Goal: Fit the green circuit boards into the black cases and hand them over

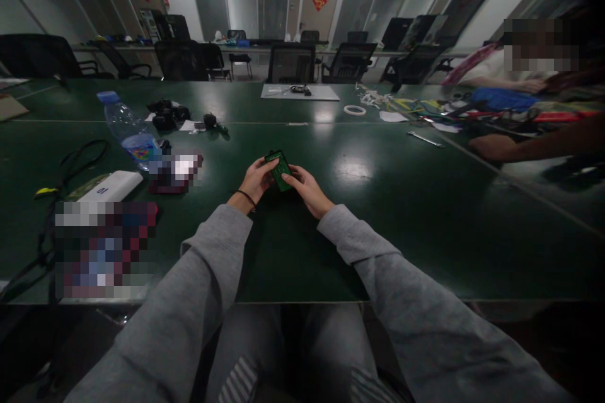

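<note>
A small green circuit board with a dark edge (280,167) is held tilted above the green table (302,258), between both hands. My left hand (258,177) grips its left side, thumb lying across the upper part of its face. On the right side, my right hand (305,184) holds it with the thumb pressed on the lower face. The fingers behind the board are mostly hidden.
Left: a plastic bottle (127,129), white power bank (112,192), blurred-out red-edged items (177,173), cables and black parts (167,114). Right: a wrench (425,140), white ring (354,111), heaped wires (411,107) and another person's forearm (529,143). Farther back: a white board (274,93).
</note>
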The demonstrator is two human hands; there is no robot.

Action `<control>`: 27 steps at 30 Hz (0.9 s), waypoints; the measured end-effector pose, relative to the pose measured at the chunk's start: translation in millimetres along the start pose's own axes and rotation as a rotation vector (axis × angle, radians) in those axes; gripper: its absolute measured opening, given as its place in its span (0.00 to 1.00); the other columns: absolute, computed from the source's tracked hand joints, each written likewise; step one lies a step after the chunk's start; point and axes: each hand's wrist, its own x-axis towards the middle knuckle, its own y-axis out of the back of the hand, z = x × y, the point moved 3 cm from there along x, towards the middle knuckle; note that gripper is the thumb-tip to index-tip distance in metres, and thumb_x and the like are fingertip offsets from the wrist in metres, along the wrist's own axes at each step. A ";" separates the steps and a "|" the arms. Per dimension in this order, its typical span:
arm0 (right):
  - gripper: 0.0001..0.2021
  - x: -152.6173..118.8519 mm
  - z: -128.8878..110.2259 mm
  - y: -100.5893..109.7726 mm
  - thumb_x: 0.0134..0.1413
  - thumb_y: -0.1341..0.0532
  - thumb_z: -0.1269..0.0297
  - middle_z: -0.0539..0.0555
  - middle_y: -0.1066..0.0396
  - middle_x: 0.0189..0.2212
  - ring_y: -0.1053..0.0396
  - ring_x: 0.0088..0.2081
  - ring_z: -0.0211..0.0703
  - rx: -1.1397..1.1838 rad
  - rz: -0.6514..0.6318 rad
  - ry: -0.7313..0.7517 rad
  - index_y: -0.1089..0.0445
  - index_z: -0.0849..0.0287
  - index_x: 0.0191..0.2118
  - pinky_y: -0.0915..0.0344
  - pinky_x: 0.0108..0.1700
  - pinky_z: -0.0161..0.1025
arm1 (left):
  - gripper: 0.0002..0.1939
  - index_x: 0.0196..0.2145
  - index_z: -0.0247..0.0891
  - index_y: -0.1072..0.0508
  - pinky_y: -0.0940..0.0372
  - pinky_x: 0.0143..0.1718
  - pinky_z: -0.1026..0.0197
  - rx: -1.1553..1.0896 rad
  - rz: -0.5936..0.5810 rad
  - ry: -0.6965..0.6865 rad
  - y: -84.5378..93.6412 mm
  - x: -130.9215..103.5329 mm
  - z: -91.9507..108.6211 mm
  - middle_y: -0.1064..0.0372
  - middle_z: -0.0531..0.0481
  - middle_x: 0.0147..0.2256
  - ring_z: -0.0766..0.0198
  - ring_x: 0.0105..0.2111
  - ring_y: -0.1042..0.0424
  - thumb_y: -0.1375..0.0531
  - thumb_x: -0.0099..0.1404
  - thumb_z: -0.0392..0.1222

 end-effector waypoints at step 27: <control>0.27 -5.3 -27.1 6.8 0.56 0.40 0.61 0.61 0.38 0.54 0.39 0.56 0.52 -0.581 0.345 0.394 0.41 0.60 0.60 0.41 0.61 0.54 | 0.28 0.50 0.47 0.34 0.36 0.39 0.60 -0.098 0.027 0.049 -12.6 -8.2 -9.8 0.29 0.50 0.44 0.63 0.39 0.28 0.30 0.53 0.50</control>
